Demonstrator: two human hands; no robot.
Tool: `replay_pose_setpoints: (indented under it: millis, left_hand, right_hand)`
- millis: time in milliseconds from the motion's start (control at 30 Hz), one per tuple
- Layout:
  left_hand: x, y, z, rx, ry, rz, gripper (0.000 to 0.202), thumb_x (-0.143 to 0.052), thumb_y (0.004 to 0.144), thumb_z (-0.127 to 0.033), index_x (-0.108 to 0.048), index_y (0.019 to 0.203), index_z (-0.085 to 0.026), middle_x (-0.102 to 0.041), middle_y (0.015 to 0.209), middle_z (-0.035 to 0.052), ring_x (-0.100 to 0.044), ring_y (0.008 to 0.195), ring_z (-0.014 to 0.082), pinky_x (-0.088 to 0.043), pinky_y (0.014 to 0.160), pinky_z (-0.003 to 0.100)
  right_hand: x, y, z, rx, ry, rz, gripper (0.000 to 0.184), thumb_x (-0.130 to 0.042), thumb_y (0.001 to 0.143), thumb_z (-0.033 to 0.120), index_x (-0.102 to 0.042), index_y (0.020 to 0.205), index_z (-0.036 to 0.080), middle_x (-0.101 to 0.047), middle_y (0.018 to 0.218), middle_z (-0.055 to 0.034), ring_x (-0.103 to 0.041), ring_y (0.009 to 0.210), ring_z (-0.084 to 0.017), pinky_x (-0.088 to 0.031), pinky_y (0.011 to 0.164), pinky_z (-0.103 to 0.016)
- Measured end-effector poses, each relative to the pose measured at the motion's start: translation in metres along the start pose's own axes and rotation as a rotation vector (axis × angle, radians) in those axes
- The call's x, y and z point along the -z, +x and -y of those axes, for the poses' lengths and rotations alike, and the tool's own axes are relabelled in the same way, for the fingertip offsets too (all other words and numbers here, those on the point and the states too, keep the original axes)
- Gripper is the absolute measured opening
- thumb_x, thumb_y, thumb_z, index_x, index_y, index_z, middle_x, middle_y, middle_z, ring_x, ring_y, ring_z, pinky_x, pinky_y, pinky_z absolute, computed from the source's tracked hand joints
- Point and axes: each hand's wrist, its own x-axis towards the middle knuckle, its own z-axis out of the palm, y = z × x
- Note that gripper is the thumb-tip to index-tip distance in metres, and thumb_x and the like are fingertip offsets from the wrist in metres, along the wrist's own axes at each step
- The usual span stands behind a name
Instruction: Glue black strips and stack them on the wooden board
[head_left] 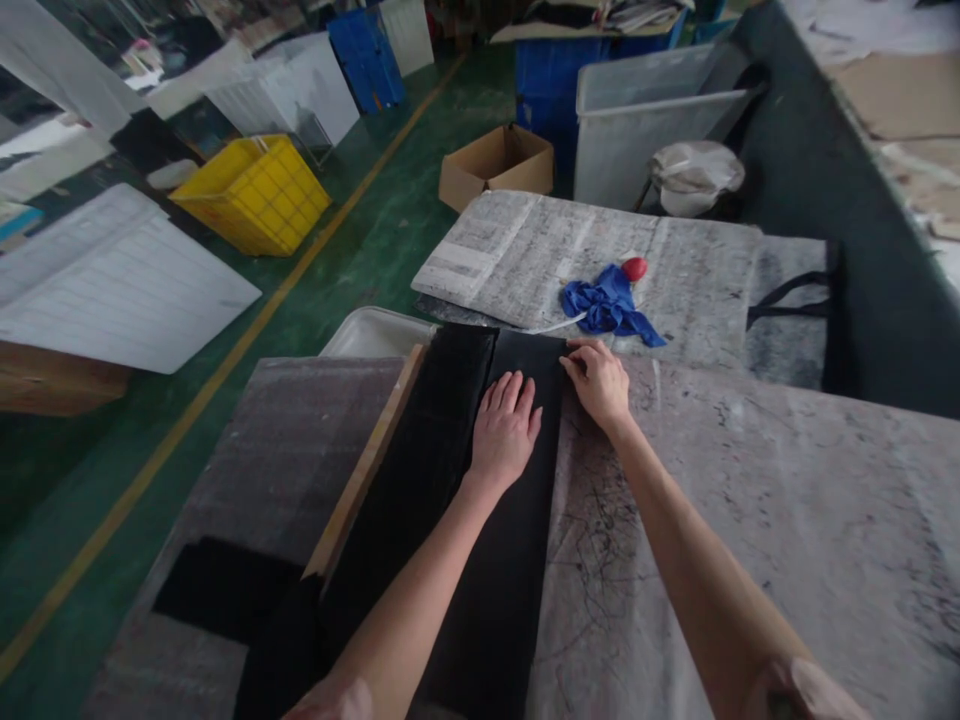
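My left hand [506, 430] lies flat, fingers stretched out, on a long black sheet [517, 520]. My right hand [602, 383] is at the far right corner of this sheet, thumb and forefinger pinched together on its edge. Directly left of the sheet runs another black strip [420, 470], and a narrow wooden slat [367, 455] lies along its left side. Dark cloth [225, 585] spreads out at the slat's near end. Whether the sheet is fabric or leather I cannot tell.
A stained grey work surface [750, 520] carries the sheet. Farther off, a second board [690, 270] bears a blue cloth [607, 302] and a red ball-like object [634, 268]. Beyond stand a cardboard box [487, 185], a grey bin [637, 130] and a yellow crate [259, 195].
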Motion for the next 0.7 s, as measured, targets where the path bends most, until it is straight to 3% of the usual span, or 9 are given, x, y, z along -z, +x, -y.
replay_pose_setpoints:
  millis: [200, 400, 533, 600, 700]
  left_hand:
    - [0.003, 0.001, 0.000, -0.005, 0.009, 0.035, 0.045, -0.036, 0.103, -0.032, -0.049, 0.142, -0.014, -0.047, 0.150, 0.0150, -0.039, 0.143, 0.0274, -0.033, 0.119, 0.043]
    - [0.001, 0.002, 0.002, -0.014, 0.027, 0.034, 0.044, -0.037, 0.103, -0.033, -0.048, 0.142, -0.015, -0.047, 0.149, 0.0136, -0.039, 0.142, 0.0266, -0.032, 0.119, 0.042]
    - [-0.003, 0.002, 0.003, -0.009, 0.029, 0.017, 0.044, -0.038, 0.103, -0.034, -0.048, 0.142, -0.016, -0.047, 0.149, 0.0129, -0.039, 0.142, 0.0267, -0.031, 0.119, 0.043]
    - [-0.005, 0.002, 0.004, -0.004, 0.027, 0.014, 0.044, -0.037, 0.103, -0.035, -0.048, 0.142, -0.017, -0.047, 0.149, 0.0124, -0.038, 0.143, 0.0263, -0.030, 0.119, 0.045]
    - [-0.007, 0.002, 0.006, -0.004, 0.030, 0.005, 0.043, -0.037, 0.103, -0.035, -0.048, 0.141, -0.018, -0.047, 0.150, 0.0113, -0.038, 0.142, 0.0251, -0.029, 0.120, 0.044]
  right_hand:
    - [0.004, -0.001, 0.005, -0.024, -0.007, 0.051, 0.018, -0.055, 0.096, 0.033, -0.066, 0.090, 0.020, -0.067, 0.124, -0.0064, -0.062, 0.106, -0.020, -0.048, 0.087, -0.035]
    - [0.007, 0.008, 0.002, -0.016, 0.084, 0.088, 0.026, -0.062, 0.091, 0.028, -0.066, 0.113, 0.014, -0.060, 0.133, -0.0110, -0.056, 0.121, -0.022, -0.045, 0.100, -0.040]
    - [0.025, 0.008, 0.007, 0.011, 0.179, 0.160, 0.030, -0.060, 0.093, 0.027, -0.063, 0.119, 0.014, -0.059, 0.136, -0.0131, -0.055, 0.127, -0.020, -0.045, 0.104, -0.037]
    - [0.042, -0.019, 0.024, 0.032, 0.207, 0.148, 0.028, -0.058, 0.095, 0.030, -0.062, 0.121, 0.020, -0.060, 0.133, -0.0106, -0.056, 0.127, -0.021, -0.048, 0.103, -0.039]
    - [0.062, -0.104, 0.062, 0.111, 0.213, 0.069, 0.019, -0.052, 0.098, 0.029, -0.065, 0.112, 0.026, -0.067, 0.119, -0.0070, -0.063, 0.115, -0.024, -0.053, 0.099, -0.047]
